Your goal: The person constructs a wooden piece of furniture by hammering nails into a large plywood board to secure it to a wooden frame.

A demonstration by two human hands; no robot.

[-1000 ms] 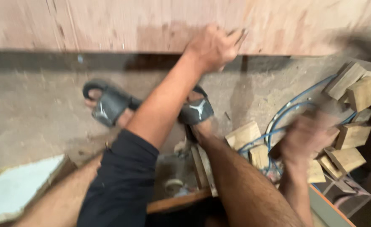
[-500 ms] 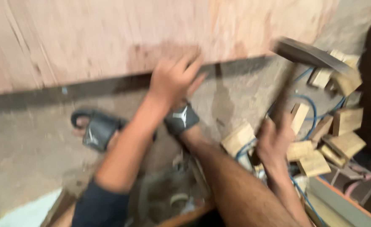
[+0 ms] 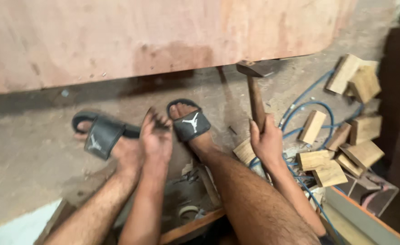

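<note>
Head view now, and I'm seeing a change from half a second back: the left hand (image 3: pixel 156 136) has come off the plywood sheet (image 3: pixel 118 41) and hangs palm-up above the floor, fingers loosely curled together, holding nothing that I can make out. The right hand (image 3: pixel 267 143) was a blur with the hammer (image 3: pixel 255 93) swung high; now the picture is sharp and the hammer stands nearly upright, its head right at the lower edge of the plywood sheet. Right fingers are wrapped tight around the lower end of the handle.

Materials next. The hammer has a dark, blocky metal head and a worn brown wooden handle. The plywood sheet is pinkish-tan, stained darker near its lower edge, with a few small specks on its face. Two black slides (image 3: pixel 191 124) with white marks sit on my feet, toes pointing toward that lower edge. Pale wooden blocks (image 3: pixel 340 156), squared-off and rough-cut, lie scattered at the right side of the floor, some touching each other. A thin blue hose (image 3: pixel 306 106) loops among them. A roll of tape (image 3: pixel 188 212) and some small dark tools, too small to tell apart, lie between my legs.

The concrete floor (image 3: pixel 32 159) is grey, dusty and gritty. A dark panel rises along the right edge, with an orange-edged board (image 3: pixel 368 218) at the lower right corner.
</note>
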